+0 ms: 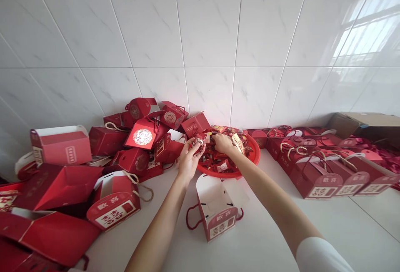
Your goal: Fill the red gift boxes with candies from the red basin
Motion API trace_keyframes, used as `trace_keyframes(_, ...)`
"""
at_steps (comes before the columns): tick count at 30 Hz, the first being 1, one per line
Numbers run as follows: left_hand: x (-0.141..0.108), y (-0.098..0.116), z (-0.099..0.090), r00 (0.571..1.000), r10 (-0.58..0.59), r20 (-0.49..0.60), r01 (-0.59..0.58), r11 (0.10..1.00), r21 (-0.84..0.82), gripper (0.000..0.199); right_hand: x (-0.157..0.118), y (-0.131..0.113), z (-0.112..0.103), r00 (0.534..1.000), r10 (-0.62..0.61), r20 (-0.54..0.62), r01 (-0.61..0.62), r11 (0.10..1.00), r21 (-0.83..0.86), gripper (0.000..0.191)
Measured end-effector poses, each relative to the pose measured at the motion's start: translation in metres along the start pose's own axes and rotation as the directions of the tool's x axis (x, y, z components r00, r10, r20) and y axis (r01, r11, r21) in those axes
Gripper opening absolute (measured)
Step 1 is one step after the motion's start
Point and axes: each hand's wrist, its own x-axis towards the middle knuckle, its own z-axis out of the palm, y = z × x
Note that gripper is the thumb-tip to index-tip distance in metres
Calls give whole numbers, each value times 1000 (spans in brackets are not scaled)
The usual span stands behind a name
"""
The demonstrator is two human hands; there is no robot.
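My left hand (189, 159) is closed around a small red-and-white wrapped candy (198, 142) at the left rim of a red plastic basin (256, 155). Into the pile of wrapped candies (222, 166) in that basin reaches my right hand (223, 143), its fingertips down among the wrappers; what they grip, if anything, is hidden. In front of the basin, between my forearms, stands an open red gift box (220, 217) with a white inside and dark red cord handles. Its flaps are up, and no candy shows in it.
Red gift boxes (108, 138) lie heaped on the left, several of them open. On the right, closed boxes with rope handles (315, 180) stand in rows. A cardboard box (365, 119) sits behind them. The tiled wall (209, 92) bounds the white tabletop (265, 230) at the back.
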Motion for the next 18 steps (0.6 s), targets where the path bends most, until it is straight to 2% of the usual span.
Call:
trace_keyframes(5,-1,1,1,1000,9,-10,-9,1000,-11,37,-5,16,-3,996,0,-92,25,962,270,19)
trace_keyframes(7,0,0,2,1000,0,-3,0,1000,-9,37,-12,23,-6,991,5,-135,52,908,415,15)
trace_keyframes(10,-1,0,3,1000,-7,2,7,1000,9,39,-31,33,-9,984,3,-180,108,791,603,21)
trace_keyframes(11,-1,-1,4,1000,-6,1,6,1000,20,40,-39,35,-11,983,-2,-183,130,712,690,23)
trace_keyframes(12,-2,-1,4,1000,-4,0,4,999,34,42,-47,37,-12,984,-8,-176,146,595,790,23)
trace_keyframes(15,-4,0,7,1000,-22,22,20,995,98,45,-70,39,-20,991,-53,-125,131,127,983,32)
trace_keyframes(16,-5,0,7,999,-31,35,27,993,118,46,-77,39,-23,990,-82,-111,114,33,993,35)
trace_keyframes(17,-5,0,8,998,-38,46,31,991,133,46,-84,38,-26,988,-119,-100,103,14,995,35)
trace_keyframes(18,-6,1,7,998,-42,55,33,988,148,47,-90,37,-29,982,-166,-90,97,34,995,34)
